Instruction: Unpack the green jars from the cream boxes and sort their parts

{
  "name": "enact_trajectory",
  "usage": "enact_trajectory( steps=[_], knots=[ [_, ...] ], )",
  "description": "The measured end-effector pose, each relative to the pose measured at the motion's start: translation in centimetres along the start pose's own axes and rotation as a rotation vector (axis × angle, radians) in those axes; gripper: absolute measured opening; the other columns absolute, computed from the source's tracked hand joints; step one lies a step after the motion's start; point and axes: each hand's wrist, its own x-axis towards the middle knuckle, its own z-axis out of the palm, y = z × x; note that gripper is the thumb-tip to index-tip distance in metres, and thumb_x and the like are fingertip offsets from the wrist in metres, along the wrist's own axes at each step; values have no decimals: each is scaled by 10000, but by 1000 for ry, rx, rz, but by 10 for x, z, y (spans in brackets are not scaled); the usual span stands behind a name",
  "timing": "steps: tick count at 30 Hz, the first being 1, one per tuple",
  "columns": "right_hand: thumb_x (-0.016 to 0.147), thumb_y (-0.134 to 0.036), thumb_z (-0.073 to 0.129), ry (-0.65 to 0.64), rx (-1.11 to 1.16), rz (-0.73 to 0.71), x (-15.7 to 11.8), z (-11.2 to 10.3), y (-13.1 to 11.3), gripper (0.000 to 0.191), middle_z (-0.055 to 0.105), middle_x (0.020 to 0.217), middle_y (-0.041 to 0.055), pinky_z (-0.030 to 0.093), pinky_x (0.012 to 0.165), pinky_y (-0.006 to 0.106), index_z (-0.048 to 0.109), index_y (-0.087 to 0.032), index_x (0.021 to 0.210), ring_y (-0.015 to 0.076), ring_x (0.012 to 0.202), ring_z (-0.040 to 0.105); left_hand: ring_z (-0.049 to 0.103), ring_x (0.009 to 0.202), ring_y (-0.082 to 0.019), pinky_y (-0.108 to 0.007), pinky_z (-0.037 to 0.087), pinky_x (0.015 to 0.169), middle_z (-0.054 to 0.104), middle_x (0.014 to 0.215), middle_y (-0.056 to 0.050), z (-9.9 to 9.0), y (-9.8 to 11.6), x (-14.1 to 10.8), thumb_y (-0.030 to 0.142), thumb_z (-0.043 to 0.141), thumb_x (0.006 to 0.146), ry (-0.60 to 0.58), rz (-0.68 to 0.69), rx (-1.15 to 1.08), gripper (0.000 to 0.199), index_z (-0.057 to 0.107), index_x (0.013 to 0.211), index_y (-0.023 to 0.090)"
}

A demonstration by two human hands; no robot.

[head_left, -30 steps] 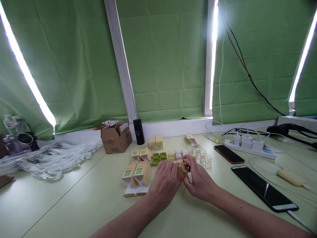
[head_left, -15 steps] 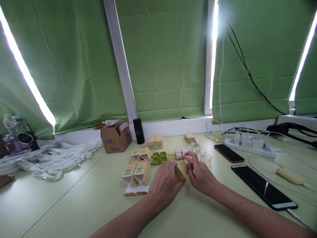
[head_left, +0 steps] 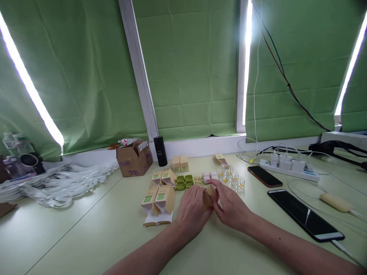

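Note:
Between both hands is a small tan cardboard box (head_left: 210, 195), partly covered by fingers. My left hand (head_left: 192, 208) wraps around its left side. On the right, my right hand (head_left: 229, 202) has its thumb and fingers closed on the box's upper right edge. Just beyond the hands lie olive green cups (head_left: 185, 182), small gold-coloured pieces (head_left: 198, 180), pink-white cylinders (head_left: 207, 177) and clear cups with gold centres (head_left: 229, 175). Left of my left hand, several open tan boxes with green labels (head_left: 160, 198) rest on the table.
Two closed tan boxes (head_left: 180, 164) and a flattened box (head_left: 222, 160) are farther back. A brown carton (head_left: 134, 159) stands beside a black cylinder (head_left: 160, 151). To the right lie two phones (head_left: 305, 214), a power strip (head_left: 289, 170) and cables. White straps (head_left: 69, 183) spread at the left.
My right hand's fingers have come down and closed against the box's top right edge. My left hand stays nearly in place on the box.

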Motion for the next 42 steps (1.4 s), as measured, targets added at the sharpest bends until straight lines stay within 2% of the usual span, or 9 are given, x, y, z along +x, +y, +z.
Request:
enact_trajectory(
  steps=[5,10,15,22,24,28,31,38,42],
  knots=[
    [971,-116,391,59,64,46,1,1,11,401,717,1137,101,582,775,375,406,-232,1354,236,897,739,631,927,-270,-420,534,813,637,995,-68,-3,0,0,197,720,787,-76,-52,-61,305,549,1040,196],
    [1057,-218,352,166,155,113,5,0,25,282,669,1301,134,592,864,394,428,-260,1325,255,1106,721,639,1088,-294,-463,524,932,651,1137,-89,-1,-4,0,228,766,789,-125,-148,-194,473,506,1184,211],
    [1055,-335,458,286,281,163,12,-1,28,239,675,1266,114,622,825,401,464,-276,1287,232,988,732,650,1089,-293,-457,525,938,665,1155,-95,2,-8,-1,248,773,804,-117,-194,-230,502,475,1205,211],
    [1008,-249,507,445,140,29,16,-4,49,254,651,1248,114,580,937,486,551,-270,1257,280,1109,653,663,1029,-282,-442,530,897,687,1115,-68,-3,-8,1,272,722,862,-178,-146,-230,402,501,1195,230],
    [1000,-174,460,445,97,-26,16,-4,54,261,679,1175,101,562,947,477,583,-267,1211,279,1111,651,661,1055,-288,-457,531,918,689,1155,-74,-3,-8,1,282,709,877,-186,-151,-237,419,494,1234,236],
    [925,-35,397,366,79,-139,15,-4,53,369,732,980,57,556,828,418,634,-260,1097,244,924,678,650,1146,-310,-496,525,980,681,1254,-99,2,-11,-2,316,696,890,-179,-154,-238,534,455,1360,241],
    [860,23,393,282,57,-238,15,-4,45,427,752,959,44,520,835,429,636,-246,1085,234,872,674,639,1203,-319,-512,515,1020,668,1311,-123,6,-14,-4,325,686,895,-170,-155,-229,609,428,1439,233],
    [893,-56,512,251,44,-242,11,-11,32,314,745,914,46,492,857,451,609,-248,1122,248,856,665,644,1211,-306,-503,513,1048,684,1294,-133,9,-16,-3,305,700,882,-176,-185,-257,672,423,1485,195],
    [925,-113,510,211,21,-196,10,-11,32,304,740,1042,84,497,905,485,615,-256,1172,278,972,668,648,1205,-302,-507,516,1045,679,1311,-134,11,-16,-3,307,708,874,-162,-192,-271,685,426,1488,193]
  ],
)
